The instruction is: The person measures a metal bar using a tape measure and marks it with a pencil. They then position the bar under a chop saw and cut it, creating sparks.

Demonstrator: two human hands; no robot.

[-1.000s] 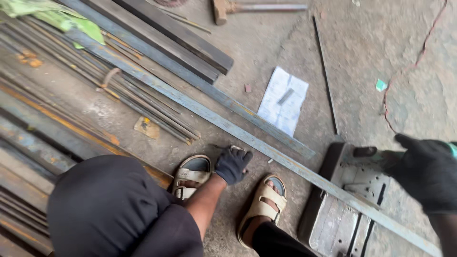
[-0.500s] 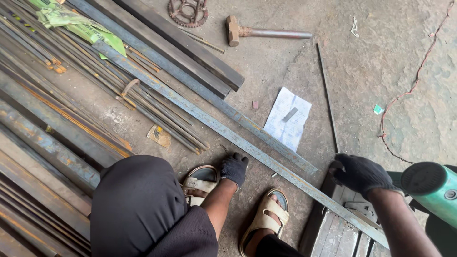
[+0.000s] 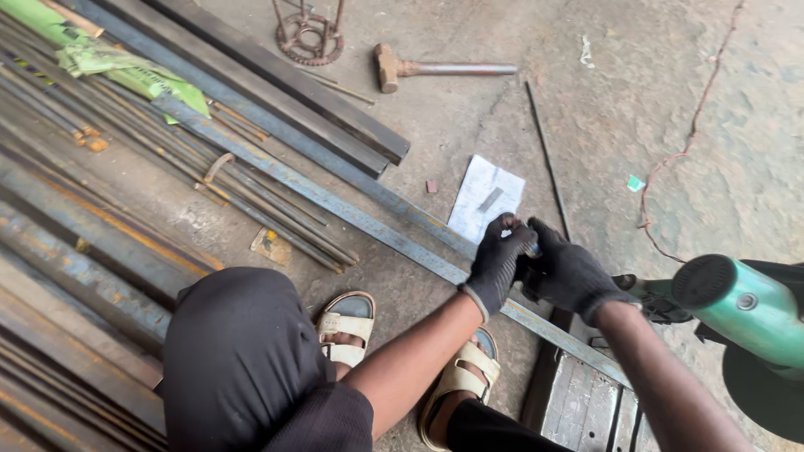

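Observation:
I squat over a long flat steel bar (image 3: 352, 216) that runs diagonally across the concrete floor. Both my hands wear black gloves and meet just above the bar. My left hand (image 3: 496, 261) is curled, its fingertips pinching a small pale object (image 3: 531, 249). My right hand (image 3: 571, 274) presses against it from the right, fingers bent onto the same object. What the object is cannot be made out. A green angle grinder (image 3: 741, 308) lies by my right forearm, with neither hand on it.
Rusty bars and rods (image 3: 100, 251) are piled at left, with dark steel sections (image 3: 293, 84) behind. A hammer (image 3: 435, 69), a gear-like ring (image 3: 310, 38), a thin rod (image 3: 546, 159) and a paper sheet (image 3: 486, 194) lie on the floor. A metal block (image 3: 578, 402) supports the bar.
My left hand rose from beside my sandal to the bar. My right hand came in from the right and met it. The grinder now sits closer at right.

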